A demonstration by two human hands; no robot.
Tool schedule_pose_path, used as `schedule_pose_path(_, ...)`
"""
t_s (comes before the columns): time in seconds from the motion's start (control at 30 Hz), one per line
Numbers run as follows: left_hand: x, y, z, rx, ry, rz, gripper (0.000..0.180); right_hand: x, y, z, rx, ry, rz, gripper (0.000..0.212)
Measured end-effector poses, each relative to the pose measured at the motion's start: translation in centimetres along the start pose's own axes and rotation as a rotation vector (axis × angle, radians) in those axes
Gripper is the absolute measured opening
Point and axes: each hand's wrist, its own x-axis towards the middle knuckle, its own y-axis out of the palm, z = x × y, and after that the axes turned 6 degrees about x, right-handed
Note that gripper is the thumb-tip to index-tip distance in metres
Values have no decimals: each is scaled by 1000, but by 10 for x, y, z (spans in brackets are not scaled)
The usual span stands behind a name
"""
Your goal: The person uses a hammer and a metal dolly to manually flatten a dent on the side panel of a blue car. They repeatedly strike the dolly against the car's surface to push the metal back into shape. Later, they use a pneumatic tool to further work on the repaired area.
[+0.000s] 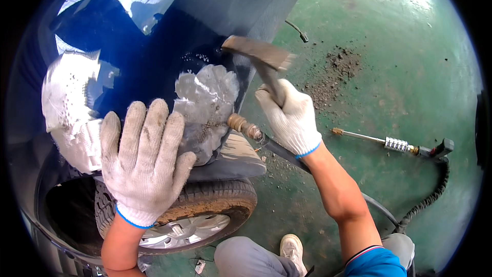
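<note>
My left hand [142,159], in a soiled white knit glove, rests with fingers spread on the blue car body panel [141,74]. It lies between two areas of sanded bare metal: a large one [72,107] to its left and a rounded patch [207,105] to its right. My right hand [289,115], also gloved, is closed around the handle of a hammer [259,54]. The hammer's head, slightly blurred, is raised near the panel edge, above and right of the rounded patch. Beside that patch, a brass-coloured cable end [243,125] sits at the panel edge, its thick dark cable passing below my right wrist.
Below the panel is a muddy car wheel [205,200]. A slide hammer puller [394,143] with a metal rod and a sleeved cable [435,195] lies on the green floor [410,66] at right. Loose dirt [335,72] is scattered nearby. My shoe [292,249] shows at the bottom.
</note>
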Motion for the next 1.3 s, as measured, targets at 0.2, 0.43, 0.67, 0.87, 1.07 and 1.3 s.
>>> schedule_pose_path(0.2,1,0,-3,-13,-3,-29,55,10,7,-11,-79,-191,-71,12)
schedule_pose_path(0.43,3,-1,-4,-20,-3,-8,53,7,5,-3,212,-431,-287,13)
schedule_pose_path(0.67,1,0,-5,-17,-7,3,55,7,-2,7,225,-378,-247,16)
schedule_pose_path(0.87,1,-1,-4,-14,-2,-4,55,10,6,-7,15,-114,-63,17)
schedule_pose_path(1.07,3,1,-9,-22,-2,-21,54,16,9,-21,-104,-228,-147,16)
schedule_pose_path(1.3,3,3,-7,-14,-2,-24,54,8,4,-19,47,-413,-283,13)
